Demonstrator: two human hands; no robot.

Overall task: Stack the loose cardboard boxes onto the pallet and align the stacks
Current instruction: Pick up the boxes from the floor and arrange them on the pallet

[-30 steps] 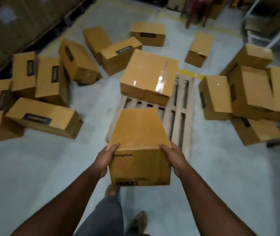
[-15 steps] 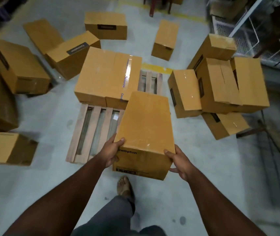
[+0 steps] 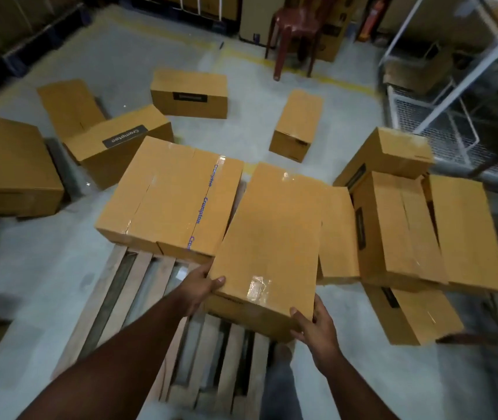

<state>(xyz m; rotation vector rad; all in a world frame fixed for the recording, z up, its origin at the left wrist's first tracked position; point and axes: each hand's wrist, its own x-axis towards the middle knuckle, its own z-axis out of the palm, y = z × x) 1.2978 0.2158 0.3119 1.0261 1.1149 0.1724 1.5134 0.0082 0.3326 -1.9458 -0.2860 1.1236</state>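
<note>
Box (image 3: 267,237) gripped at its near corners by left hand (image 3: 199,287) and right hand (image 3: 314,325), held over pallet (image 3: 114,298) beside two boxes (image 3: 169,201) already placed. Early going: many loose boxes (image 3: 189,93) left on floor (image 3: 44,268).

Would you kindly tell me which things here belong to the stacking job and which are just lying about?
Job: carried box, left hand, right hand, pallet, box on pallet, loose floor boxes.
Lying about: red chair, white wire rack.
</note>
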